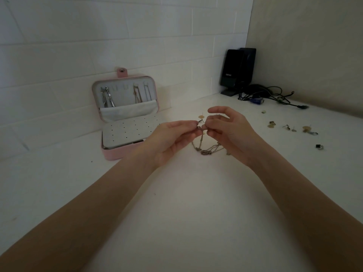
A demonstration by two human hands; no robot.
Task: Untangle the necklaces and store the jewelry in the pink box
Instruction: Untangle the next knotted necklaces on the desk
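Note:
A tangled chain necklace (206, 151) hangs between my two hands, and its lower loops lie on the white table. My left hand (170, 140) pinches the chain's upper end with its fingertips. My right hand (227, 127) pinches the same spot from the other side, its other fingers spread. The pink box (113, 154) stands open to the left against the wall. Chains hang inside the pink box's lid (125, 95). A white perforated earring panel (127, 134) lies in its base.
Several small earrings and rings (290, 128) lie scattered on the table at the right, and a gold stud (201, 116) sits behind my hands. Two black speakers (237, 69) with a tangle of cables (271, 97) stand in the far right corner.

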